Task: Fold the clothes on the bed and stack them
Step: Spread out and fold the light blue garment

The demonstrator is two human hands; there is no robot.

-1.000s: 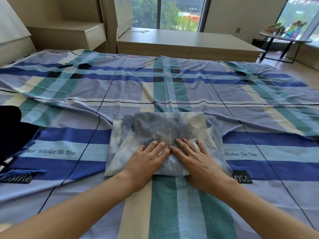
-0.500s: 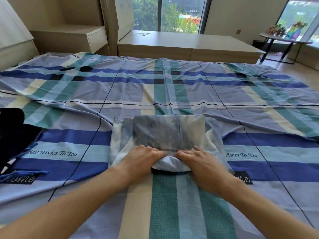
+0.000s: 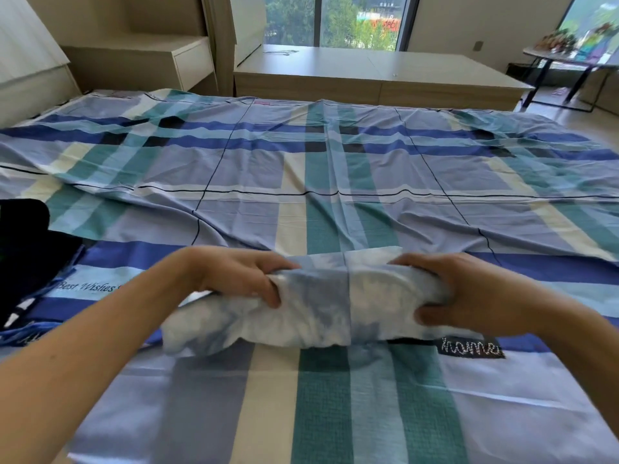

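In the head view, the person's left hand (image 3: 234,276) and right hand (image 3: 475,296) are meeting on a folded blue-and-white tie-dye garment (image 3: 321,313) in the lower middle of the frame. Each grip is closing round the bundle. The left one is curling over its top edge left of centre, with the thumb pressing into the near face. The right one is wrapping round the right end, fingers over the top and thumb underneath. The garment is forming a thick roll running left to right, just above the plaid bedsheet (image 3: 335,182). Its left end is sagging toward the sheet, and whether it is touching there cannot be told. A shadow is lying under its near edge, and a dark "home" label (image 3: 469,348) is showing on the sheet just below the right hand.

Beyond the bundle, a wide stretch of creased sheet is spreading up to the bed's far edge in the upper third of the frame. More sheet is running from the bundle down to the bottom edge. At the left edge, a pile of dark clothes (image 3: 23,256) is lying well apart from the left hand, with printed "Best Wishes" lettering (image 3: 87,286) between them. Past the far edge, a nightstand (image 3: 150,61) is standing at upper left, and a low wooden platform (image 3: 368,78) is stretching under the window (image 3: 335,21).
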